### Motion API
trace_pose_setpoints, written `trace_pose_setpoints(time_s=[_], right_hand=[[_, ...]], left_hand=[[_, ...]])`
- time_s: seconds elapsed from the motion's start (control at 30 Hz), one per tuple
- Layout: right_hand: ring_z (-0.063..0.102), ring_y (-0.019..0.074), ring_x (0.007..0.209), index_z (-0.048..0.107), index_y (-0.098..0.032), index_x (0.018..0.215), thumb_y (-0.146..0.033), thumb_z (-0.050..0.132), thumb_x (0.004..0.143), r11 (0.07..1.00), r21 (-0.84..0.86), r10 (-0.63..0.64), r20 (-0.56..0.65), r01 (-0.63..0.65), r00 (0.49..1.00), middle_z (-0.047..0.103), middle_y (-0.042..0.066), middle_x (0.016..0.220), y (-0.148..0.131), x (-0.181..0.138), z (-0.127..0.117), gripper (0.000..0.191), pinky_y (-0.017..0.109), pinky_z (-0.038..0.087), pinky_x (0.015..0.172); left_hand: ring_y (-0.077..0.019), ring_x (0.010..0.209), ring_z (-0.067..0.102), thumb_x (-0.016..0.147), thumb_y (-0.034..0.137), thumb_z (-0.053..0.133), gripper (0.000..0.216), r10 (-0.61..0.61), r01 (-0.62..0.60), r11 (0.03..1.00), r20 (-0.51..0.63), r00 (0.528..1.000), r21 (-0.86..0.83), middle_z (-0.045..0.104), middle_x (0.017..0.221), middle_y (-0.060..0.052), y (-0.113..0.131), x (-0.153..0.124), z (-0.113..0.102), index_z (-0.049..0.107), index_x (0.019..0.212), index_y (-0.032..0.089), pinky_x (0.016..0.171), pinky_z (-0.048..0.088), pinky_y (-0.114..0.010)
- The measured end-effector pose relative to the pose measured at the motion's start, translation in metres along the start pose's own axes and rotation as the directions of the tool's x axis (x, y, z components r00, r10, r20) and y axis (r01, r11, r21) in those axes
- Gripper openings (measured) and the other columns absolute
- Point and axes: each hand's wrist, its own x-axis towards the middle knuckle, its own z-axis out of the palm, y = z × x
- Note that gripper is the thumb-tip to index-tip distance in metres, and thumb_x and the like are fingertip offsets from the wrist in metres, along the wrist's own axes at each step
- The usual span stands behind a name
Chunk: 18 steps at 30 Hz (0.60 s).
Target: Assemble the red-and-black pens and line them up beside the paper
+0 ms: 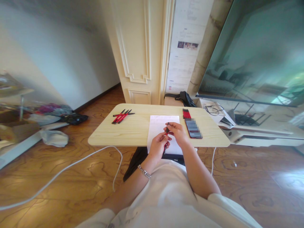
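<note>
Slim red pen point(166, 134) w/ blk ends, held btwn L hand point(158, 146) & R hand point(177, 131), above wht paper point(155, 126); slightly slanted, partly hidden.

The left hand point(157, 145) and right hand point(177, 130) hold one red-and-black pen point(167, 130) over white paper point(158, 123) on the table point(133, 133).
</note>
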Motion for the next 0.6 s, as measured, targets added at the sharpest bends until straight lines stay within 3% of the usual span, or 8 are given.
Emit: trace_pose_setpoints(time_s=[0.13,0.33,0.5,0.6], right_hand=[[0.064,0.0162,0.075,0.066,-0.017,0.096,-0.038,0.068,0.074,1.000,-0.004,-0.012,-0.009,0.012,1.000,0.071,0.006,0.084,-0.005,0.002,-0.004,0.031,0.030,0.049,0.069],[0.064,0.0145,0.076,0.066,-0.018,0.097,-0.042,0.068,0.073,0.994,-0.110,-0.027,-0.081,0.018,0.996,0.072,0.006,0.085,-0.018,0.014,-0.006,0.034,0.024,0.043,0.063],[0.062,0.0111,0.066,0.066,-0.019,0.093,-0.043,0.073,0.066,0.996,0.007,-0.082,-0.235,0.086,0.969,0.072,0.004,0.084,-0.032,0.043,-0.013,0.037,0.021,0.044,0.059],[0.061,0.0111,0.062,0.067,-0.017,0.087,-0.042,0.072,0.068,0.990,-0.117,-0.099,-0.234,0.073,0.967,0.070,0.003,0.077,-0.025,0.058,-0.017,0.033,0.022,0.046,0.060]], left_hand=[[-0.0077,0.051,0.050,0.073,0.035,0.072,0.041,0.011,-0.011,1.000,-0.006,1.000,0.013,0.062,0.075,-0.003,-0.002,0.001,-0.001,0.063,0.107,0.015,0.048,0.035,-0.022],[-0.0077,0.048,0.047,0.076,0.036,0.069,0.037,0.020,-0.021,0.999,0.024,1.000,0.050,0.058,0.067,-0.001,-0.005,0.001,-0.004,0.061,0.106,0.016,0.045,0.032,-0.022],[-0.0080,0.049,0.047,0.076,0.037,0.069,0.036,-0.009,0.008,0.999,0.021,1.000,0.051,0.058,0.067,-0.001,-0.004,-0.004,-0.009,0.061,0.105,0.016,0.044,0.031,-0.021],[-0.0082,0.049,0.048,0.075,0.036,0.070,0.037,-0.020,0.019,0.999,0.002,1.000,0.042,0.058,0.068,-0.001,0.001,-0.007,-0.011,0.060,0.104,0.016,0.045,0.031,-0.021]])
